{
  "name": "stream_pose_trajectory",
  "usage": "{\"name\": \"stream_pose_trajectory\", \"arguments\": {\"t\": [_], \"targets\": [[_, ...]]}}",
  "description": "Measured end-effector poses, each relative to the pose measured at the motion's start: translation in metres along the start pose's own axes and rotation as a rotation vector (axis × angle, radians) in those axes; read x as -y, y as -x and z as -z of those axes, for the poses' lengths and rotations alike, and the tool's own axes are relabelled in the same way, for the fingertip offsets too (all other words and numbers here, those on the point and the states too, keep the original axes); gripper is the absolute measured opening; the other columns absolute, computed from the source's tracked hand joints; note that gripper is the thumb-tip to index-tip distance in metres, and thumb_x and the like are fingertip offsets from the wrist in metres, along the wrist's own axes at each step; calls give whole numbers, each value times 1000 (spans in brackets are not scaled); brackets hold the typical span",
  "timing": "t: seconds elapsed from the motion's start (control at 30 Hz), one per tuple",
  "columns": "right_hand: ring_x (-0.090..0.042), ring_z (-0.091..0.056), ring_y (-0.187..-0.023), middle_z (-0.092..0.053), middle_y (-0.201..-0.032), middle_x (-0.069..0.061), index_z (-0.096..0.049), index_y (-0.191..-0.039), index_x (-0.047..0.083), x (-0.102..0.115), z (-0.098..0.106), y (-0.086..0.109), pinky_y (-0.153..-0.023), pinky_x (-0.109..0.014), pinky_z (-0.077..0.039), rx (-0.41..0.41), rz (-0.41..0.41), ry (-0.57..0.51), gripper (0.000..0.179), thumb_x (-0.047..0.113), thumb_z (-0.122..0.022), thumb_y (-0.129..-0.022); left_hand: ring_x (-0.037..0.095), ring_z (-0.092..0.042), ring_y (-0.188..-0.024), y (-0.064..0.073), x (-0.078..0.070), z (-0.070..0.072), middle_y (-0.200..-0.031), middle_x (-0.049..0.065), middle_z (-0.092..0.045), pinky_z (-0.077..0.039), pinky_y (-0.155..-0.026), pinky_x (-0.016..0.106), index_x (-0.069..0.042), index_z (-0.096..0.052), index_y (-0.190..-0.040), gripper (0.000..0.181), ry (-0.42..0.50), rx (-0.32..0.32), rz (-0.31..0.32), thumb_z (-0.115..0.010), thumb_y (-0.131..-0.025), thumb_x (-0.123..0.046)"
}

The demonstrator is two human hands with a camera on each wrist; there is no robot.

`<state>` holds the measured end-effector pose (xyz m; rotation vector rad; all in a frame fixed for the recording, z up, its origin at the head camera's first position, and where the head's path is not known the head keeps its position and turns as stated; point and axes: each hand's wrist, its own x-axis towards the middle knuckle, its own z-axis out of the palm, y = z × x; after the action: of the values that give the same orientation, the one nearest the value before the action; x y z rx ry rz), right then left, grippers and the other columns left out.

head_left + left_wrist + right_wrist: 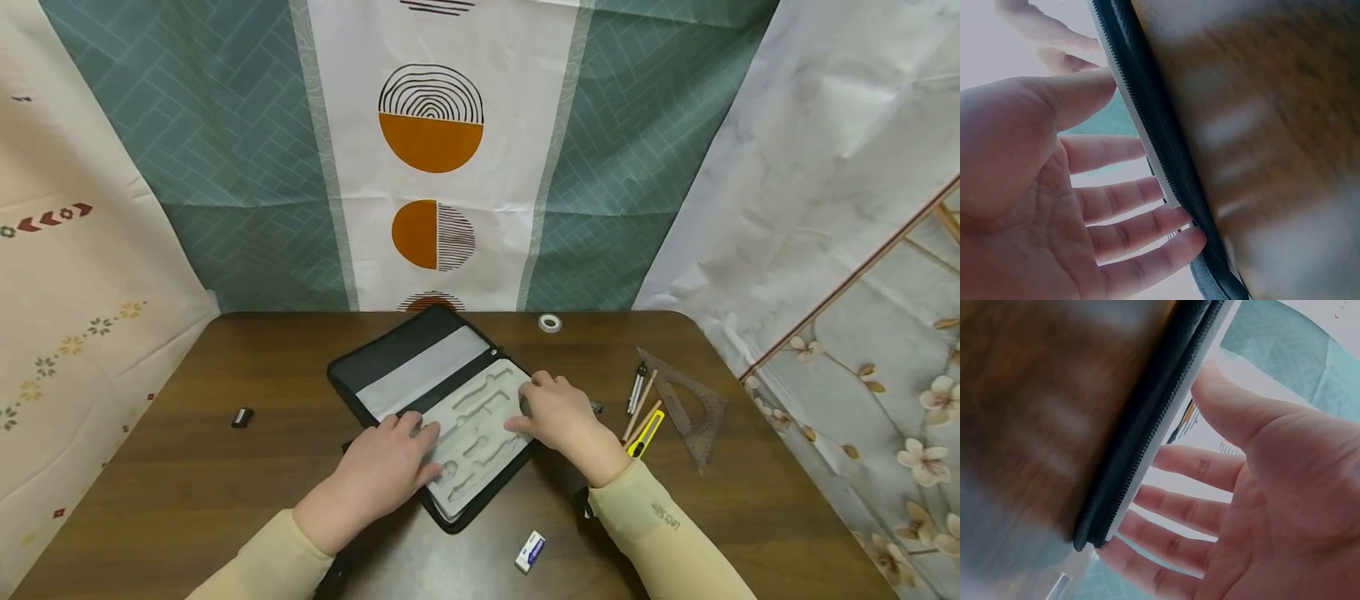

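Left hand [1060, 200], case [459, 382], zipper teeth [1141, 117] wrist-view only

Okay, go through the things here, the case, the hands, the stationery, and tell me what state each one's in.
Zip case: unzipped, spread open.
Insert: uncovered recesses look empty.
Left hand: fingers extended, touching the case.
Right hand: fingers extended, touching the case.
Eraser: partly sleeved.
Utility knife: lying down, blade position unclear.
Tape roll: lying flat.
Set square: lying flat.
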<state>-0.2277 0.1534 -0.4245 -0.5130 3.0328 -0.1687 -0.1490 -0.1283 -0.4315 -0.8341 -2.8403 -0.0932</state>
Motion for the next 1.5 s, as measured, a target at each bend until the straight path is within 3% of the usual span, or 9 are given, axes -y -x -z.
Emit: {"name": "stream_pose_trajectory", "arguments": {"t": [0.27, 0.63, 0.97, 1.23, 1.5], "targets": [[-36, -64, -98, -62, -119, -17, -71, -129, 7, 4, 0, 8, -74, -54, -59, -4, 8, 62, 67, 62, -83, -93, 42, -68, -110, -2, 5, 1, -133, 21, -67, -63, -80, 51, -6, -72, -136, 52, 25, 31, 7, -84, -99, -40], [-43, -68, -107, -63, -122, -23, -70, -130, 7, 10, -1, 13, -84, -61, -60, 28, -17, 85, 72, 66, -84, -90, 42, -66, -117, -5, 12, -1, -136, 21, -68, -63, -87, 52, -8, -73, -137, 50, 76, 42, 11, -88, -97, -35], [-38, -71, -105, -63, -129, -23, -66, -140, 7, 7, 6, 16, -82, -56, -61, 98, 16, 76, 77, 62, -87, -90, 39, -65, -118, -13, 26, -4, -139, 19, -68, -62, -89, 50, -9, -74, -138, 49, 111, 83, -12, -89, -96, -29], [-34, -70, -88, -64, -118, -22, -67, -132, 4, 11, 9, 20, -77, -54, -61, 91, 48, 38, 74, 58, -91, -87, 41, -66, -121, -18, 38, -1, -141, 19, -68, -62, -94, 51, -8, -74, -139, 50, 121, 108, -56, -90, -96, -26], [-26, -66, -78, -62, -111, -18, -68, -128, 2, 19, 11, 26, -74, -48, -61, 82, 92, -6, 68, 50, -93, -88, 43, -64, -130, -18, 47, 0, -147, 22, -65, -60, -101, 55, -6, -72, -141, 50, 133, 128, -32, -89, -96, -22]]}}
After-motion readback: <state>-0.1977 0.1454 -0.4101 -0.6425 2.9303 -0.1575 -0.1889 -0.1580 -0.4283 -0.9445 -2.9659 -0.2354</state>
